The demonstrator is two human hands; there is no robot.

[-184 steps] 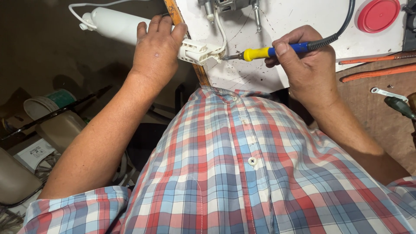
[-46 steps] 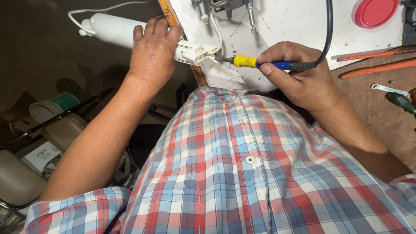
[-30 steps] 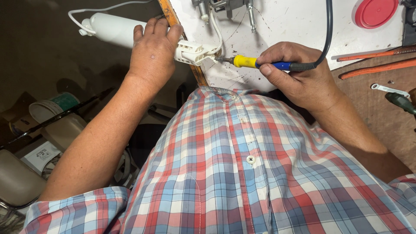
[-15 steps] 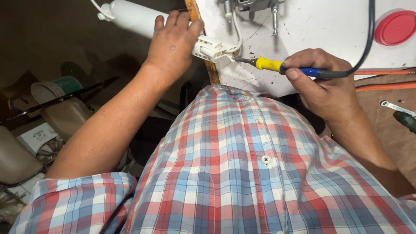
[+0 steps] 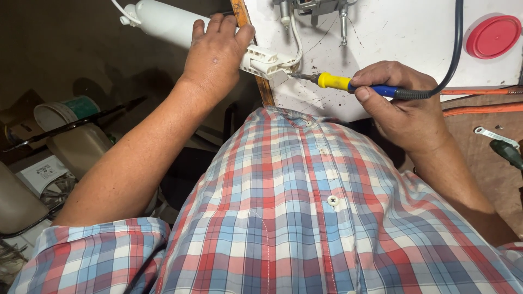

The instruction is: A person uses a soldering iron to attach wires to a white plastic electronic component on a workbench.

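My left hand grips a white plastic connector block at the left edge of a white scratched board. White wires run from the block up the board. My right hand holds a soldering iron with a yellow and blue handle and a black cord. Its metal tip touches the right side of the connector block. My plaid shirt fills the lower part of the view.
A white cylinder lies behind my left hand. A red round lid sits on the board at the top right. Orange rods, a metal wrench and a dark tool handle lie on the brown bench at right. Buckets and clutter stand at lower left.
The view has shifted, so hands and board sit further right and lower in frame. Both hands keep their grips; the iron's tip stays at the connector block.
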